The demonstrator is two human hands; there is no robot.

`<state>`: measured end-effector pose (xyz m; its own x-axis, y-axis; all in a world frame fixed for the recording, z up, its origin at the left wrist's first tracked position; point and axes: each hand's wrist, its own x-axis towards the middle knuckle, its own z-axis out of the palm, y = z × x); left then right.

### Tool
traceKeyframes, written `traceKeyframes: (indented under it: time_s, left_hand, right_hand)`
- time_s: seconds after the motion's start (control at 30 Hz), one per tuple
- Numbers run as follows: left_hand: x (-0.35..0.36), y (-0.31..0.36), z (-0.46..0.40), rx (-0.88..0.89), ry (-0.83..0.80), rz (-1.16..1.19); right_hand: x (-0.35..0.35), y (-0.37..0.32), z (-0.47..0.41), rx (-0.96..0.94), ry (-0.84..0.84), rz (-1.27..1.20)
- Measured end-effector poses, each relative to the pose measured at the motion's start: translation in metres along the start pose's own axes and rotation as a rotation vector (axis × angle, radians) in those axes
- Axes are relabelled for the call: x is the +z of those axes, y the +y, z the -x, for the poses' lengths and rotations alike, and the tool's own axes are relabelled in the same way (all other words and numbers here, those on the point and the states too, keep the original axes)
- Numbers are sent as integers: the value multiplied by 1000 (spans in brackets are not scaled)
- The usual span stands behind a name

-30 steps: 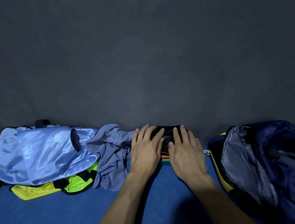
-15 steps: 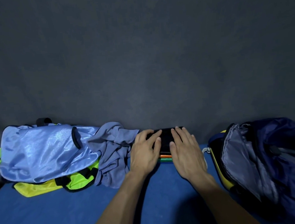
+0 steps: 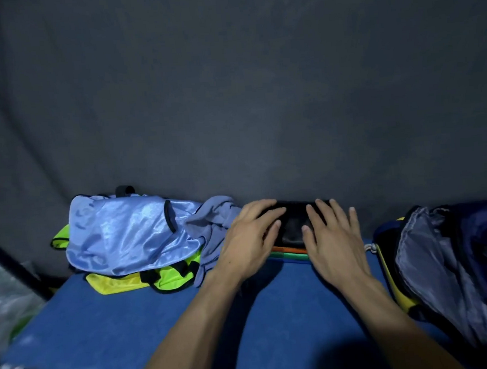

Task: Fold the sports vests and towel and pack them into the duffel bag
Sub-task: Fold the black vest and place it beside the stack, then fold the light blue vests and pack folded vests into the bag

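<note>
A small stack of folded vests [image 3: 294,230], black on top with orange and green edges below, lies at the far edge of the blue table [image 3: 149,331]. My left hand [image 3: 249,239] and my right hand [image 3: 332,235] rest flat on the stack, fingers spread, gripping nothing. To the left lies a heap: a shiny light-blue vest [image 3: 126,231] over neon-yellow vests [image 3: 168,277], with a crumpled grey-blue towel [image 3: 211,230] beside my left hand. A dark-blue duffel bag [image 3: 458,266] stands open at the right, its grey lining showing.
A dark grey cloth backdrop [image 3: 229,98] hangs right behind the table. The table's left edge drops off near clear plastic [image 3: 3,299] and a dark pole [image 3: 9,261]. Bare blue tabletop lies between my forearms and in front of the heap.
My view has shifted so the table's left edge and the plastic show. Both hands stay flat on the folded stack, with the fingers spread a little wider.
</note>
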<state>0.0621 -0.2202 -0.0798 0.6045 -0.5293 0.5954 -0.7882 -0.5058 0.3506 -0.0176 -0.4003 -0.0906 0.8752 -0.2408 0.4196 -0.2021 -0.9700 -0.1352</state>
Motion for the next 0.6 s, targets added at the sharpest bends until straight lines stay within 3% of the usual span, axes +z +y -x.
traceKeyframes:
  time_s: [0.13,0.27,0.37,0.47,0.6]
  left_hand:
    - [-41,-23,13,-117,131,-90]
    - [-78,-66,43,-575,342,-312]
    - [-96,-94,71,-886,262,-323]
    - [-107,-103,87,-931,218,-359]
    - [-136,-76,74,-813,465,-283]
  right_hand:
    - [-1,-8,4,-42,29,-31]
    - [-3,-20,12,-115,99,-90]
    - [-5,-28,20,-157,111,-121]
    - [-7,-37,30,-193,95,-174]
    - [-16,-52,44,-232,34,-335]
